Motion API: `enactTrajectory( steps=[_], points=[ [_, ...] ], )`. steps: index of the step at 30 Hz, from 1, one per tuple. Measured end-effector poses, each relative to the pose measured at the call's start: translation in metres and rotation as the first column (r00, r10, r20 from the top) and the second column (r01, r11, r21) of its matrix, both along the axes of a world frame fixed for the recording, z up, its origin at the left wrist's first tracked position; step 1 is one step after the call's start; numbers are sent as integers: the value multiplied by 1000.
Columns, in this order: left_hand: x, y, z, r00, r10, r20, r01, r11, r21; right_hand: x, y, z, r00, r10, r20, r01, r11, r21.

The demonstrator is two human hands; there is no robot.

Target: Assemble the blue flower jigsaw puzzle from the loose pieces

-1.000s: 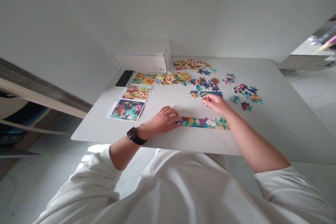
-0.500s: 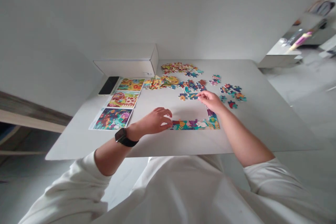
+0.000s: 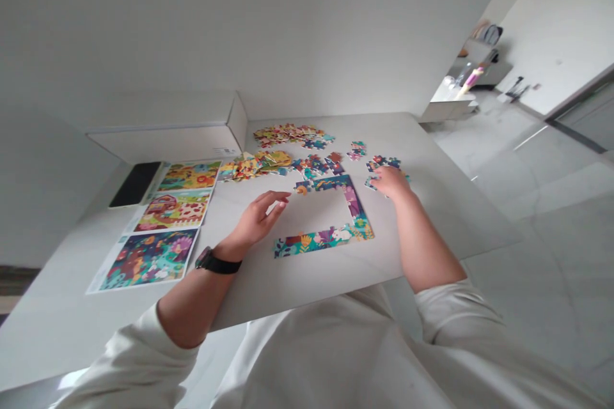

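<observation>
A partly joined jigsaw border (image 3: 326, 238) lies on the table, with a bottom row, a right side and part of the top. My left hand (image 3: 261, 216) hovers left of the border's gap, fingers apart, holding nothing. Its fingertips are near an orange-and-blue puzzle piece (image 3: 301, 189) at the top row's left end. My right hand (image 3: 392, 183) reaches over the loose puzzle pieces (image 3: 382, 162) on the right. Its thumb and forefinger look slightly apart, touching or just above a teal piece (image 3: 369, 183); the other fingers are partly hidden.
Piles of loose pieces (image 3: 288, 134) and yellow pieces (image 3: 256, 165) lie toward the back. Three printed pictures (image 3: 151, 259) and a phone (image 3: 137, 184) are at the left, before a white box (image 3: 167, 140). A small pink-and-teal cluster (image 3: 356, 151) sits back right.
My right hand has left the top row and moved right onto the loose pieces. My left hand has lifted off the bottom row. The view has turned to the right.
</observation>
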State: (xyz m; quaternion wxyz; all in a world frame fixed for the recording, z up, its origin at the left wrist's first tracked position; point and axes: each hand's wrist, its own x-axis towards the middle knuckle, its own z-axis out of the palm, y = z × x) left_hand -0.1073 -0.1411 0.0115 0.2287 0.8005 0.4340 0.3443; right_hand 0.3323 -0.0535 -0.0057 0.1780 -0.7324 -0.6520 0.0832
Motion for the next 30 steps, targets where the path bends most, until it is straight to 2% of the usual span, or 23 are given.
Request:
enactTrajectory(
  steps=[5, 10, 14, 17, 21, 23, 27, 30],
  points=[
    [-4, -4, 1, 995, 68, 77, -63, 996, -61, 0, 0, -3, 1000, 2, 1, -2, 1000, -31],
    [-1, -8, 5, 988, 96, 121, -86, 993, -85, -7, -4, 6, 983, -35, -180, 26, 998, -48],
    [0, -7, 3, 984, 94, 148, -80, 992, -98, -16, -6, 14, 942, 41, -333, -23, 998, 58],
    [1, -6, 0, 977, 98, 189, -76, 990, -117, -30, -9, 20, 851, 145, -504, -97, 988, 121],
    [5, -8, -2, 974, 101, 201, -75, 988, -134, -67, -24, 28, 603, 304, -738, -277, 947, 164],
    [9, -10, -1, 978, 101, 185, -74, 986, -150, -91, -36, 30, 517, 357, -778, -363, 915, 178],
    [16, -14, 2, 974, 27, 227, 9, 988, -157, -134, -60, 29, 439, 417, -796, -512, 844, 160],
    [22, -15, 3, 964, -68, 257, 111, 981, -157, -153, -70, 24, 396, 437, -807, -576, 803, 152]
  ],
)
